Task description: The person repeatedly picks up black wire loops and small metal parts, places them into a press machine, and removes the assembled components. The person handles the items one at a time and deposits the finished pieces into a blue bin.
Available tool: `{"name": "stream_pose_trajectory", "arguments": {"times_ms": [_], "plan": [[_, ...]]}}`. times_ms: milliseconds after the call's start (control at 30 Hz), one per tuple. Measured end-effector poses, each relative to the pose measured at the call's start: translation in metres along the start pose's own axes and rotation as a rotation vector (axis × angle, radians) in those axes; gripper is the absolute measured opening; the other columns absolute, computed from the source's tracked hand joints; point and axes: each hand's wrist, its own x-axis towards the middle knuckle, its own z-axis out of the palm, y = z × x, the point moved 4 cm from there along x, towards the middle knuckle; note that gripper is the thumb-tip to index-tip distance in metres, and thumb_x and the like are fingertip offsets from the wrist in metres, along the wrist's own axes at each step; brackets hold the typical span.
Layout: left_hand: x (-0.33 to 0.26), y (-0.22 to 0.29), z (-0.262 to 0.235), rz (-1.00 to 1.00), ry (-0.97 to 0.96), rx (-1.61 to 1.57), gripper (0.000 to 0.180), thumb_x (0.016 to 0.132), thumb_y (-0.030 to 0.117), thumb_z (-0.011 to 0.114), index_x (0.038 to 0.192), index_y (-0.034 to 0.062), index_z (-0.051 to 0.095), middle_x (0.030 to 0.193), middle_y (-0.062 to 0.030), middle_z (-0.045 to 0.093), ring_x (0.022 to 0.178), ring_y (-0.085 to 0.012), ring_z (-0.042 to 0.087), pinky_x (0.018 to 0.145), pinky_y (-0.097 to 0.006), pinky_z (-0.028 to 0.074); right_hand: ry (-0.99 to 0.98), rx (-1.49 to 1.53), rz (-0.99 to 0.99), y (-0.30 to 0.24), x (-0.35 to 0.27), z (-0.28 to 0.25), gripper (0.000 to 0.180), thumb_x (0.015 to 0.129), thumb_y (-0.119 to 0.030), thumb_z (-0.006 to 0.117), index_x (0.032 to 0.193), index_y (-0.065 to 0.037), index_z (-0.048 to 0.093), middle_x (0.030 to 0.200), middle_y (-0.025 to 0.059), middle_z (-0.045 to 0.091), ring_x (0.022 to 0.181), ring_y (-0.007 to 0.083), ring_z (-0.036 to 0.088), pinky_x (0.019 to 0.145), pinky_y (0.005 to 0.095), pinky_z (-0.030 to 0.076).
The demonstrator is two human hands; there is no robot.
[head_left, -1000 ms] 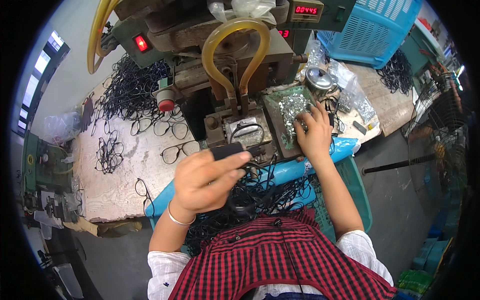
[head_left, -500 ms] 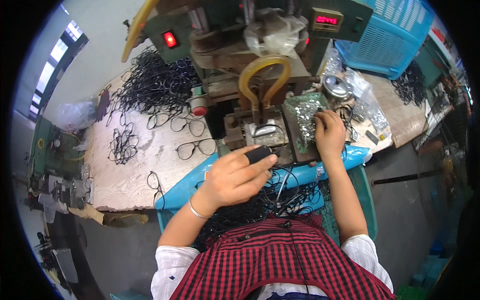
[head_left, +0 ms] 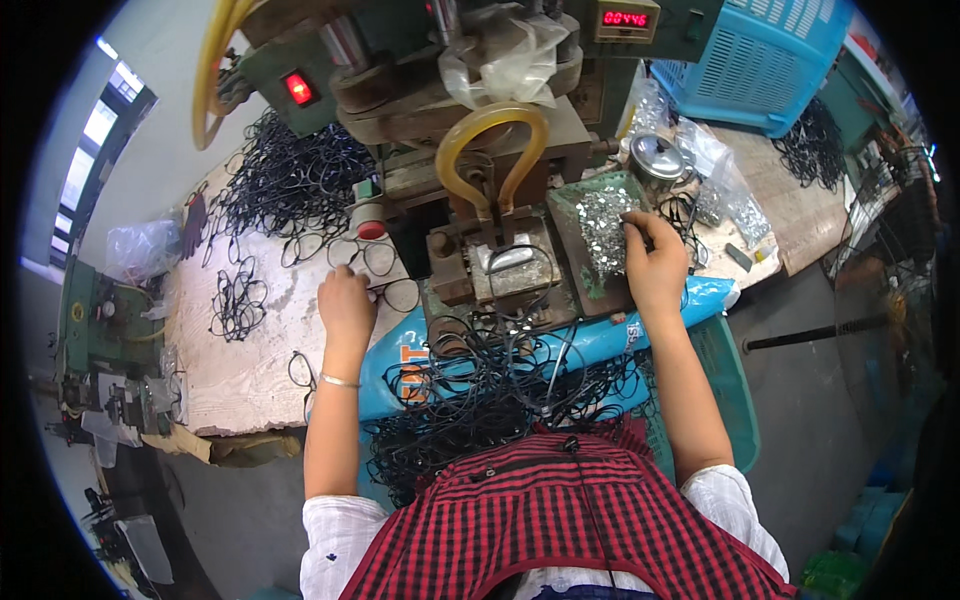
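Observation:
My left hand [head_left: 347, 308] rests over the wooden table with its fingers curled down at a black eyeglass frame [head_left: 402, 295]. It covers one side of that frame, and the fingertips are partly hidden. My right hand [head_left: 657, 268] is at the green tray [head_left: 592, 283], thumb and forefinger pinched together at the edge of a heap of small shiny metal pieces [head_left: 603, 232]. What the pinch holds is too small to make out. Between my hands, a thin dark eyeglass part [head_left: 520, 250] curves over the metal block [head_left: 525, 278] of the press [head_left: 460, 160].
Black eyeglass frames lie in a large pile [head_left: 290, 175] at the back left. More tangled frames [head_left: 470, 430] lie near my apron, on a blue plastic sheet [head_left: 380, 375]. A yellow hose [head_left: 490, 115] loops above the block. A lidded metal pot [head_left: 658, 158] and blue crate [head_left: 765, 65] stand back right.
My left hand has moved from in front of the press leftward to the eyeglass frame on the table. The dark piece at its fingers no longer shows. My right hand stays at the tray.

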Motion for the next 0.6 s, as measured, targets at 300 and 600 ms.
{"name": "stream_pose_trajectory", "arguments": {"times_ms": [300, 600], "plan": [[-0.042, -0.025, -0.027, -0.167, 0.107, -0.491, 0.016, 0.085, 0.001, 0.069, 0.100, 0.0032, 0.063, 0.083, -0.0087, 0.063, 0.073, -0.0243, 0.064, 0.065, -0.035, 0.051, -0.261, 0.392, -0.070, -0.097, 0.007, -0.020, 0.013, 0.085, -0.004, 0.072, 0.097, -0.001, 0.077, 0.097, 0.0106, 0.074, 0.092, 0.0250, 0.070, 0.085, 0.0348, 0.053], [-0.030, 0.033, -0.083, -0.454, 0.317, -1.753, 0.020, 0.107, 0.019, 0.058, 0.113, 0.0012, 0.062, 0.085, -0.0070, 0.064, 0.065, -0.0132, 0.060, 0.056, -0.026, 0.049, -0.314, 0.678, 0.051, -0.132, -0.003, 0.027, 0.032, 0.083, -0.001, 0.072, 0.112, 0.000, 0.059, 0.087, 0.0099, 0.073, 0.085, 0.0175, 0.070, 0.084, 0.0312, 0.052]]}}
